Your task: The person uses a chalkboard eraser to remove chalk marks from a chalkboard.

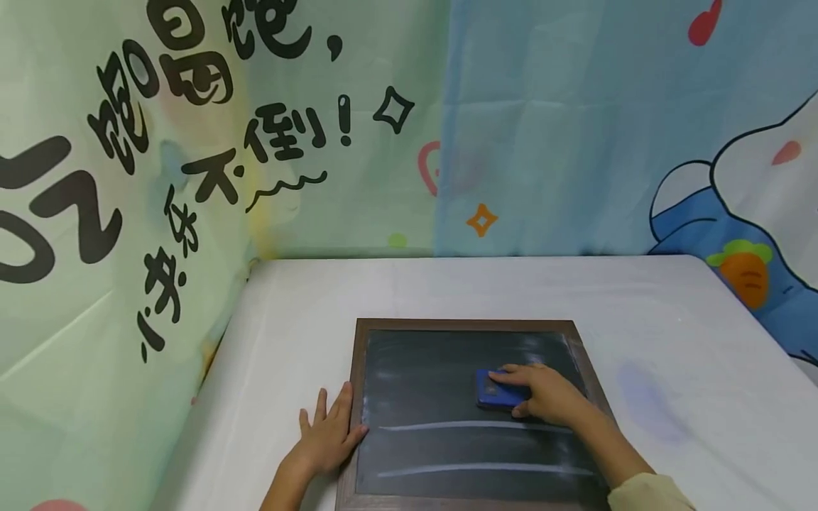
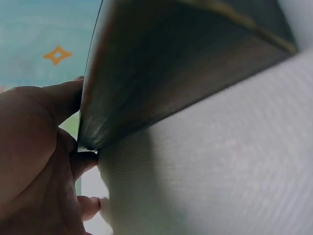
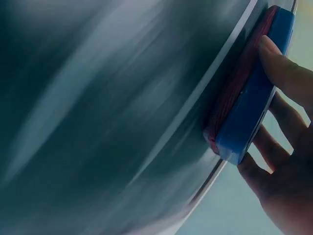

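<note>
A framed blackboard (image 1: 422, 383) lies flat on the white table, with two long chalk lines (image 1: 473, 468) across its lower half and faint smears above them. My right hand (image 1: 549, 392) grips a blue blackboard eraser (image 1: 501, 396) on the upper right part of the board. In the right wrist view the eraser (image 3: 252, 98) shows a dark red felt side against the board, with thumb and fingers around its blue body. My left hand (image 1: 326, 434) rests with spread fingers at the board's left edge, the thumb on the wooden frame (image 1: 359, 369).
The white table (image 1: 300, 312) extends around the board, with a faint bluish stain (image 1: 652, 401) to its right. Printed cloth curtains (image 1: 358, 128) hang behind and to the left of the table.
</note>
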The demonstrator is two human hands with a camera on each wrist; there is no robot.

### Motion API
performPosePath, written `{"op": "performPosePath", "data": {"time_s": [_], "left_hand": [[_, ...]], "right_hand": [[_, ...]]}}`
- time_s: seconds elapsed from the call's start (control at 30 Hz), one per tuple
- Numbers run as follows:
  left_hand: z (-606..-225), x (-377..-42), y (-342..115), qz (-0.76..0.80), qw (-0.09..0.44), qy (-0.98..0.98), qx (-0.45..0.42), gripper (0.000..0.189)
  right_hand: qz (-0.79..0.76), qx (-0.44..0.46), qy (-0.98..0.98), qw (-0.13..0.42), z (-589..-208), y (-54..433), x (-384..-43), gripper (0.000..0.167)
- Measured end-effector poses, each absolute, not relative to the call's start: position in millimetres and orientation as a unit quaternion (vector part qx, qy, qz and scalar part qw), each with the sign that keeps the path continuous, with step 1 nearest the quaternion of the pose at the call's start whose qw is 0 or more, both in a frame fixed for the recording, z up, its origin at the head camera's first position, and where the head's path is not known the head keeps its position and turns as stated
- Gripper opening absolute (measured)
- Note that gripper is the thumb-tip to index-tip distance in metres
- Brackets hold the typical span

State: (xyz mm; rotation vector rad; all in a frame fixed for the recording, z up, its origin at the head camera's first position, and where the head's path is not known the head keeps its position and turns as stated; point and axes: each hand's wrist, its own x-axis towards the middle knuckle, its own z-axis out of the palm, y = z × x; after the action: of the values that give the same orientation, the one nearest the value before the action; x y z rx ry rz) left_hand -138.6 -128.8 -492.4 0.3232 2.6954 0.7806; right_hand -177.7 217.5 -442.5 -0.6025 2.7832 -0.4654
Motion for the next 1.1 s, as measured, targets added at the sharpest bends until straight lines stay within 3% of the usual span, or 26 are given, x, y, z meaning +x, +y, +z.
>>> {"op": "performPosePath", "data": {"time_s": [0.33,0.5,0.67,1.1], "left_hand": [[-497,-133,-129,0.272,0.162,0.944,0.095,0.072],[-500,-134,-125,0.272,0.158,0.943,0.107,0.071],[-497,-140,-119,0.263,0.151,0.945,0.121,0.071],[-488,-139,-125,0.256,0.160,0.948,0.106,0.071]], "right_hand": [[-0.101,-0.278,0.945,0.142,-445,92,-191,0.060],[-0.079,-0.297,0.943,0.132,-448,61,-187,0.062],[-0.113,-0.282,0.944,0.125,-447,82,-186,0.060],[-0.164,-0.197,0.961,0.105,-447,214,-169,0.062]]}}
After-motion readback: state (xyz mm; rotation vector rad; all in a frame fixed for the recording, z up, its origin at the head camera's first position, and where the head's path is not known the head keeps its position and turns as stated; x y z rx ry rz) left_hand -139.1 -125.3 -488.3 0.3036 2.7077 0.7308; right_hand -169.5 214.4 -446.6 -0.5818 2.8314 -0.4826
